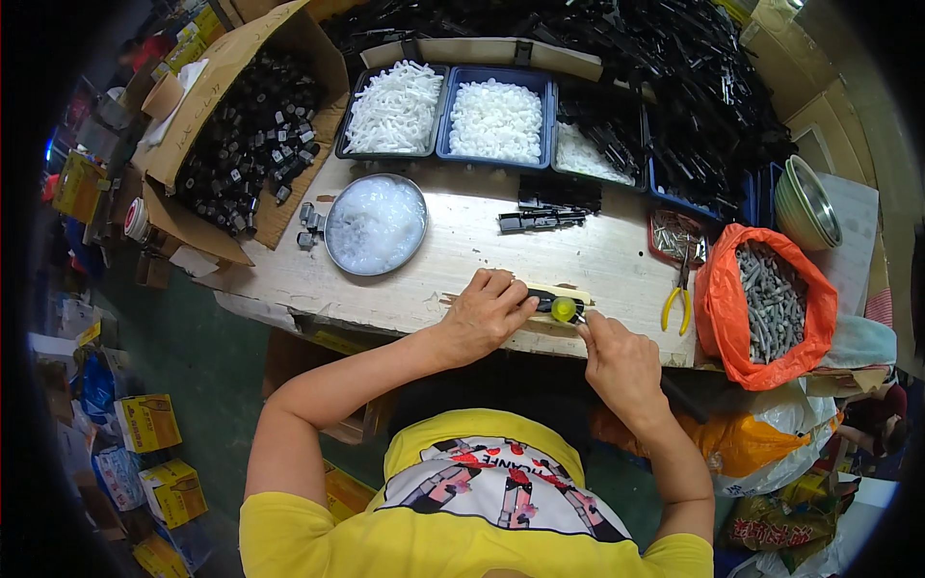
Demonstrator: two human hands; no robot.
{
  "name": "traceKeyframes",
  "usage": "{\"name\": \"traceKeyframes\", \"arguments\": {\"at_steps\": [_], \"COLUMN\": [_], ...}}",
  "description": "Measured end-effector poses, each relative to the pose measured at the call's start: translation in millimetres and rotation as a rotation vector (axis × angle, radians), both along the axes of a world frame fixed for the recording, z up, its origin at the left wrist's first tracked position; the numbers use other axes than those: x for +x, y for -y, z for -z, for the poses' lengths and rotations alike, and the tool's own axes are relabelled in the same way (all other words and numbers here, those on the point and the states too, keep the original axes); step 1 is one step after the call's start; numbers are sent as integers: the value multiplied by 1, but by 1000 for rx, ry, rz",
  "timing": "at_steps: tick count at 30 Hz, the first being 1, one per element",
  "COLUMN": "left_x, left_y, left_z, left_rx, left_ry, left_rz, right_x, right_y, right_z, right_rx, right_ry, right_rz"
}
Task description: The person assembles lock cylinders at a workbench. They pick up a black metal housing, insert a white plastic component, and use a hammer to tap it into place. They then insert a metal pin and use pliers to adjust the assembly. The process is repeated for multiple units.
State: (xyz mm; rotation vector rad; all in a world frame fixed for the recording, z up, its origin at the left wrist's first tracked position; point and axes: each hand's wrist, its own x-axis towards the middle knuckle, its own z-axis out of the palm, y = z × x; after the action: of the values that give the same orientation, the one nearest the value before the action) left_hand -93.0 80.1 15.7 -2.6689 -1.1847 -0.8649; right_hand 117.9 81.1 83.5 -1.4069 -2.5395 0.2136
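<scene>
My left hand [488, 310] is closed round one end of a black plastic part [542, 300] near the table's front edge. Under that part lies a pale strip or block [559, 290]. A round yellow-green piece [564, 309] sits at the part's right end. My right hand [621, 364] comes in from the right, thumb and fingers pinched together beside the yellow-green piece; what they grip is too small to tell. Just beyond, several black plastic parts [542, 221] lie on the table. A round metal dish [378, 271] of whitish translucent stuff stands to the left.
At the back, trays hold white sticks [393, 108], white pieces [496, 119] and black parts. A carton [217, 116] of black pieces stands left. Right are yellow-handled pliers [677, 304], a red tray [675, 234], an orange bag [718, 308] of grey pieces and stacked bowls [807, 204].
</scene>
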Motion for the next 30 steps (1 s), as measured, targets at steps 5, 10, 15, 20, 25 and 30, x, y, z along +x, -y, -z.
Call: {"name": "traceKeyframes", "arguments": {"at_steps": [5,10,15,20,25,30], "left_x": [1,-1,-19,-21,-19,-17], "left_y": [-2,1,9,11,11,12], "left_z": [6,4,-2,7,9,9], "left_rx": [-20,-63,-145,-166,-137,-143], "left_ry": [191,323,358,388,412,437], "left_rz": [-14,-60,-239,-220,-214,-250], "right_x": [-20,-27,-26,-22,-31,-31], "right_y": [-7,-11,-13,-19,-24,-34], "right_z": [0,6,3,-7,-1,-12], "right_rx": [5,-67,-87,31,-49,-69], "right_ry": [-126,34,53,-213,-114,-159], "right_rz": [-17,-31,-38,-79,-95,-1]}}
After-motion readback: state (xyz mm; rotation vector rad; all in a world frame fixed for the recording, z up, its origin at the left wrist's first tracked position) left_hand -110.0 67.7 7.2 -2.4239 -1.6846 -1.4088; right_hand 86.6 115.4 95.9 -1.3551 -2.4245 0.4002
